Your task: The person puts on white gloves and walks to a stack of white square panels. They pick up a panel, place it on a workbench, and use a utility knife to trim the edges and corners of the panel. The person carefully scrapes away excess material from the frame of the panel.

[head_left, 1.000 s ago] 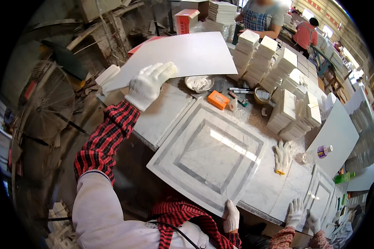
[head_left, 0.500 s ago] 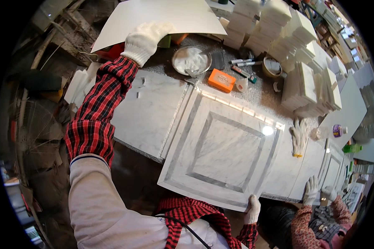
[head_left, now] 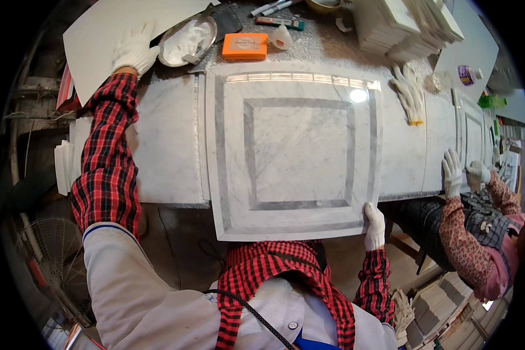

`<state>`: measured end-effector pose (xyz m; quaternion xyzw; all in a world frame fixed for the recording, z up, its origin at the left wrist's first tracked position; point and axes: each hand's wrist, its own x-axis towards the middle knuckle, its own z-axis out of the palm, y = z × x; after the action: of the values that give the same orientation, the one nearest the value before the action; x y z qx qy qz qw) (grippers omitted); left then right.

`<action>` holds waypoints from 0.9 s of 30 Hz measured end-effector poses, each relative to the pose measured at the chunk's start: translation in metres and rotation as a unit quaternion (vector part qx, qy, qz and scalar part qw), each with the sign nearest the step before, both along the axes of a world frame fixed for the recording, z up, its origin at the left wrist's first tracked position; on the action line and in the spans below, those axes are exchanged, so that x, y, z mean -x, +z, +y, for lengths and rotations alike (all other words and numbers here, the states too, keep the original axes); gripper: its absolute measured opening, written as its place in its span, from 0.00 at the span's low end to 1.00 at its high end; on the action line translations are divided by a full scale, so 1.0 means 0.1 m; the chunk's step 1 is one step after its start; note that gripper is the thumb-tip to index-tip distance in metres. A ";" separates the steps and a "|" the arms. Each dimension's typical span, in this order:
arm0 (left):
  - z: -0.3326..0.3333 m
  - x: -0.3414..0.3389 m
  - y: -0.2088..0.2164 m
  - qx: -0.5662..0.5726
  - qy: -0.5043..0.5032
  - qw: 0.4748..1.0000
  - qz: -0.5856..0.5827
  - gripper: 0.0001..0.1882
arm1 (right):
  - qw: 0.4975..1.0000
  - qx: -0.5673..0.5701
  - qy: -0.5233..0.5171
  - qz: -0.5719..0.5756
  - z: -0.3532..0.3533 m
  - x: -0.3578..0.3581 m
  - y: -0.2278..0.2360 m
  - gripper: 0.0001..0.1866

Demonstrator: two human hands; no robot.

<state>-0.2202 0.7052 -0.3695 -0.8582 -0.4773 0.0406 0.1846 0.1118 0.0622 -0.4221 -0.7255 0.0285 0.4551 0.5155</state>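
Note:
A square white marble panel with grey inlaid bands lies in front of me, its near edge jutting over the table's edge. My right hand, in a white knit glove, grips its near right corner, the thumb on top and the other fingers largely hidden. At the far left, my gloved left hand rests with fingers spread on a large white board, holding nothing. Just right of that hand stands a round metal dish of white paste, with a scraper at its near rim.
An orange box and a small white bottle stand behind the panel. Stacked white tiles and a loose glove are to the right. A co-worker's gloved hands are at the right; a fan stands lower left.
The view has turned, so the panel now appears nearly square-on. My left hand's fingers, earlier pointing right across the board, now point away from me. My right hand stays at the panel's corner.

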 end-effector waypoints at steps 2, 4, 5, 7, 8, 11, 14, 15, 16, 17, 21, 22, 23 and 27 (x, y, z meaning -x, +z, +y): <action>-0.11 0.06 0.07 -0.006 -0.042 0.999 -0.018 0.42 | 1.000 -0.010 0.003 -0.002 -0.02 -0.03 0.00 0.12; -0.32 0.16 0.22 0.028 -0.095 0.993 -0.063 0.41 | 0.999 -0.031 0.015 0.001 -0.05 -0.03 -0.07 0.13; -0.51 0.24 0.29 0.035 -0.115 0.989 -0.085 0.40 | 0.999 -0.045 0.016 0.004 -0.13 -0.05 -0.15 0.19; -1.15 0.27 0.60 0.145 -0.107 0.969 -0.169 0.34 | 1.000 -0.008 -0.013 0.013 -0.02 0.03 -0.03 0.19; -1.44 0.41 0.55 0.124 -0.137 0.961 -0.206 0.30 | 1.000 0.008 -0.024 0.004 0.03 0.06 0.02 0.22; -2.51 0.70 0.50 0.283 0.000 0.893 -0.349 0.27 | 0.995 0.016 -0.098 0.008 0.15 0.14 0.08 0.26; -3.60 0.94 0.36 0.327 0.197 0.834 -0.398 0.24 | 0.996 0.012 -0.061 0.057 0.04 0.02 0.06 0.27; -3.87 1.11 0.15 0.335 0.253 0.801 -0.427 0.24 | 0.998 -0.004 -0.016 0.064 -0.04 -0.03 0.04 0.27; -4.12 1.09 0.05 0.389 0.358 0.666 -0.527 0.25 | 0.997 -0.020 0.030 0.068 -0.13 -0.08 -0.01 0.27; -4.39 1.13 -0.10 0.390 0.374 0.555 -0.633 0.27 | 0.994 -0.017 0.066 0.080 -0.17 -0.11 -0.07 0.28; -4.79 0.85 -0.29 0.437 0.423 0.312 -0.730 0.33 | 0.964 0.015 0.247 0.095 -0.23 -0.14 0.04 0.26; -4.82 0.76 -0.39 0.420 0.419 0.280 -0.755 0.33 | 0.960 0.013 0.261 0.097 -0.15 -0.09 0.16 0.24; -4.89 0.83 -0.68 0.457 0.302 0.200 -0.812 0.33 | 0.955 0.015 0.288 0.072 -0.15 -0.10 0.11 0.24; -4.85 0.62 -0.72 0.395 0.312 0.113 -0.857 0.28 | 0.960 0.034 0.279 0.019 -0.10 0.04 0.16 0.23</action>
<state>-0.2818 0.2198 -0.4411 -0.0558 -0.4634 -0.4846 -0.7398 0.1076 0.0517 -0.4058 -0.7128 -0.1497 0.5932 0.3429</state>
